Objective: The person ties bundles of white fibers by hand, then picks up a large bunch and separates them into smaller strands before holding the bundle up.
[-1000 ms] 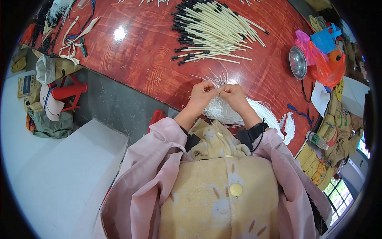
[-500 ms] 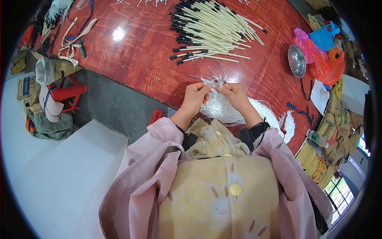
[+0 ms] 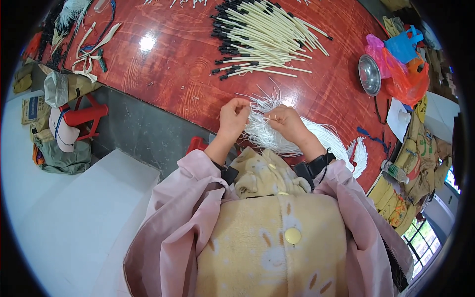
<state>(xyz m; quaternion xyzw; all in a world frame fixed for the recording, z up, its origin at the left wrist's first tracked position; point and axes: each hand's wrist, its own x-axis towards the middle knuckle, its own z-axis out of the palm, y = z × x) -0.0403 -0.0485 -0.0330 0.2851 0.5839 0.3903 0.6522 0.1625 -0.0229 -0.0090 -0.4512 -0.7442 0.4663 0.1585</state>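
A thick bundle of white strings (image 3: pixel 316 133) lies across the table edge in front of me, its loose ends fanned out toward the far side. My right hand (image 3: pixel 289 123) is closed over the bundle, thumb and forefinger pinching a white string near the frayed ends. At the bundle's left side, my left hand (image 3: pixel 233 119) is curled with its fingertips together. Whatever is between those fingertips is too fine to make out against the strands. A gap filled with white strands separates the two hands.
Beyond my hands a pile of cream sticks with black ends (image 3: pixel 272 37) covers the red table (image 3: pixel 163 74). To the right are a metal bowl (image 3: pixel 369 75), plastic bags (image 3: pixel 403 74) and a bottle (image 3: pixel 395 172). A red stool (image 3: pixel 86 116) stands at left.
My hands were close together at the string ends and are now apart. The left has moved left; the right has come slightly nearer to me.
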